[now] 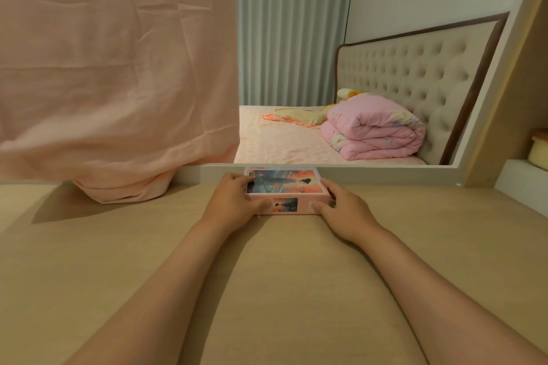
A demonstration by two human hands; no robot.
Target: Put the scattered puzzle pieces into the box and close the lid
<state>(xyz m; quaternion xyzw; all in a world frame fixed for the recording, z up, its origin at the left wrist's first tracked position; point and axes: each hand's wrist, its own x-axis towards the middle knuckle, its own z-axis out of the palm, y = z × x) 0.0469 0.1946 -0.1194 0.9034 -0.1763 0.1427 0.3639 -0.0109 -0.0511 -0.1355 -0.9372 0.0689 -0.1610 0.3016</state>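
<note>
Two bare forearms, left forearm [166,281] and right forearm [430,275], lie nearest, reaching forward over the tan table [89,261]. The box [285,187] sits between the hands, directly ahead of both wrists, with its long axis running across from one hand to the other. The left hand [234,198] holds the box's left end, fingers curled over the top edge and thumb along the front face. The right hand [341,210] holds the right end likewise, thumb on the front face. Neither hand is nearer; the reach is even on both sides. The lid [284,182], printed with a picture, lies flat on top and appears fully seated, though the far seam is hidden. No puzzle pieces show on the table. Judgement: the task is at or near its finish, and what is left is a downward press or a release. Just beyond the fingertips runs a white ledge [385,175]; whether the box touches it cannot be told, so there is little or no room for a forward push. Behind the wrists, toward the person, the table gives free room. Outward of the left hand a pink cloth [118,83] hangs down to the table, apart from the box. Past the ledge a bed carries a folded quilt [373,133].
</note>
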